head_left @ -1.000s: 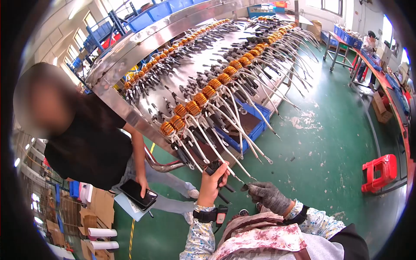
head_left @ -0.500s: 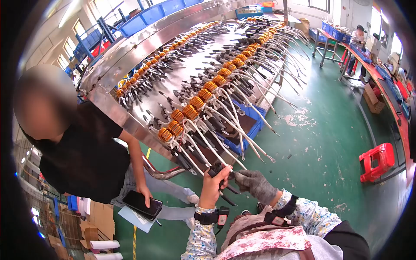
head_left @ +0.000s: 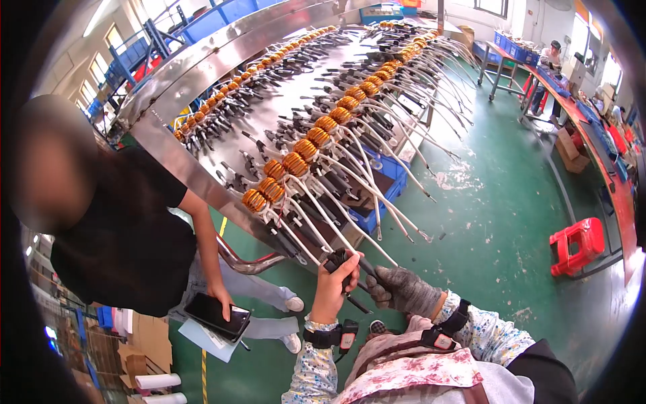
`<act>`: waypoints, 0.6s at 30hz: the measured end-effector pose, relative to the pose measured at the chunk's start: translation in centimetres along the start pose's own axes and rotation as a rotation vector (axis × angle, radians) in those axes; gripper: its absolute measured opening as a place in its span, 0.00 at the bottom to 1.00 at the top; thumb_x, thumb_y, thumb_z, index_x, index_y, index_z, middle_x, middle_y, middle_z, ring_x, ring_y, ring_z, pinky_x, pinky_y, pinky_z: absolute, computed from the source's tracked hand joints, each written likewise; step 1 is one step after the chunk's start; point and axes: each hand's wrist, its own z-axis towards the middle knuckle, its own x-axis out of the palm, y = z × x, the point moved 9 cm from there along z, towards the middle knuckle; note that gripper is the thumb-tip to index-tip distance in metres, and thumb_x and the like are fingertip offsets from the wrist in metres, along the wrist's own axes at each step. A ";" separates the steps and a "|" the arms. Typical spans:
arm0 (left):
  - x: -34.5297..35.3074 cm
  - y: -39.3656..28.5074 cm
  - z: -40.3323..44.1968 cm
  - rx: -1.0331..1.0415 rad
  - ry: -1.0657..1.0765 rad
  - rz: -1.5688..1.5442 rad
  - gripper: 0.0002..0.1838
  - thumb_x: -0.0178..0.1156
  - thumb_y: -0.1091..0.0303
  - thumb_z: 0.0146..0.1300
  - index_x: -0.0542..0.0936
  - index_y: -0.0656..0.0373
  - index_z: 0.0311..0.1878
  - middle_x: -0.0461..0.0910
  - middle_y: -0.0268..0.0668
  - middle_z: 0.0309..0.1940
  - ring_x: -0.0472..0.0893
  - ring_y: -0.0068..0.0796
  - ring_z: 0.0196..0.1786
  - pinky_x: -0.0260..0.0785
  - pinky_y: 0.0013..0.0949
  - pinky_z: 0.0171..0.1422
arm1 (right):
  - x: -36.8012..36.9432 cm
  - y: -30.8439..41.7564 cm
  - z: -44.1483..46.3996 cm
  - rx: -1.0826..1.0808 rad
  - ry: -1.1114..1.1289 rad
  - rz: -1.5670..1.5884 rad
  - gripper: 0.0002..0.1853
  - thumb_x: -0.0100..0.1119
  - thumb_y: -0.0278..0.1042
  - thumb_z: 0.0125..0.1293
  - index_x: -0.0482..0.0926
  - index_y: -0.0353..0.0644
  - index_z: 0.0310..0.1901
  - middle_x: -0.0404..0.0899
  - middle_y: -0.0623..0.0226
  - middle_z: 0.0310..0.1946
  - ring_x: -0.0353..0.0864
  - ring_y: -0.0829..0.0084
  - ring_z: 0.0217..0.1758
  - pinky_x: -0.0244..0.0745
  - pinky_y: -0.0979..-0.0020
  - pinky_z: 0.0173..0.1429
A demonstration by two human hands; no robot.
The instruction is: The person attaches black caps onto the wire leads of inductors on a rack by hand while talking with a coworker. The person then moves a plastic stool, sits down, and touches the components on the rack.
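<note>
My left hand [head_left: 332, 288], bare, is closed around a small bunch of black tubes [head_left: 338, 259] just past the near end of the table. Close beside it, my right hand [head_left: 408, 291] in a grey knit glove pinches a black tube [head_left: 367, 267] that runs between the two hands. The fingertips partly hide where it is gripped. White cables [head_left: 331, 214] with metal lugs reach toward my hands from copper-wound ring coils [head_left: 272, 189], which lie in a long row on the metal table.
A second row of coils [head_left: 233, 83] lies farther left on the metal table [head_left: 178, 158]. Below the cables is a blue crate [head_left: 396, 176]. At left stands a person [head_left: 114, 236] holding a phone [head_left: 217, 316] and papers. A red stool [head_left: 577, 247] and a long workbench [head_left: 595, 138] are right.
My gloved right hand has shifted slightly right and down, and more of the black tube shows between my hands. The view has moved a little. My left hand keeps its grip.
</note>
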 end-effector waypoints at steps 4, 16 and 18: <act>-1.3 -1.1 -1.1 0.101 -0.097 0.062 0.07 0.59 0.66 0.60 0.75 0.60 0.34 0.69 0.28 0.17 0.66 0.15 0.16 0.53 0.20 0.18 | 0.9 0.2 -0.3 0.029 -0.029 -0.022 0.17 0.46 0.49 0.68 0.73 0.42 0.36 0.67 0.75 0.22 0.62 0.80 0.24 0.60 0.77 0.32; 3.4 1.4 1.4 0.056 -0.012 -0.030 0.10 0.60 0.63 0.60 0.74 0.59 0.37 0.68 0.28 0.16 0.67 0.15 0.15 0.51 0.19 0.16 | -9.1 3.4 -4.1 -0.001 -0.220 -0.721 0.17 0.45 0.43 0.69 0.80 0.41 0.40 0.63 0.80 0.18 0.58 0.84 0.19 0.57 0.78 0.22; 0.9 4.1 3.2 0.025 -0.080 0.022 0.11 0.60 0.62 0.61 0.74 0.60 0.37 0.68 0.28 0.17 0.67 0.15 0.16 0.52 0.19 0.16 | -10.0 3.5 -4.2 0.011 -0.226 -0.802 0.16 0.46 0.42 0.69 0.80 0.41 0.40 0.63 0.80 0.18 0.59 0.84 0.19 0.58 0.79 0.22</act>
